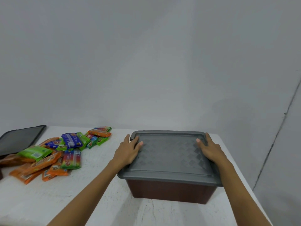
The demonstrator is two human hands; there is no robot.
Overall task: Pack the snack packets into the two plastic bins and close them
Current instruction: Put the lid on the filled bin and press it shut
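Far left edge: a dark lid [21,139] lies tilted, its lower end over something brown that the frame cuts off. Possibly the second bin, cannot tell.

Just right of it: snack packets [53,154] in a loose heap on the white counter [97,201]. Orange, green and blue, overlapping. This heap is not yet packed.

Centre: left hand [128,150] flat on the left side of the grey lid [169,157]. Fingers straight, slightly apart, tips near the far left corner, gripping nothing. The lid sits on the brown bin [169,190], which stands on the counter towards its right side. Contents hidden.

Right: right hand [210,149] mirrors it on the lid's right side. Palm down, fingers straight and close together, thumb turned inward, gripping nothing.

Judgement: the step reads as pressing this lid home.
- Push down at the rim rather than the flexible middle.
- Keep both sides even, then work corner to corner.
- The near corners have no hand on them and want checking.
- Press straight down so the bin does not slide towards the counter's right edge.
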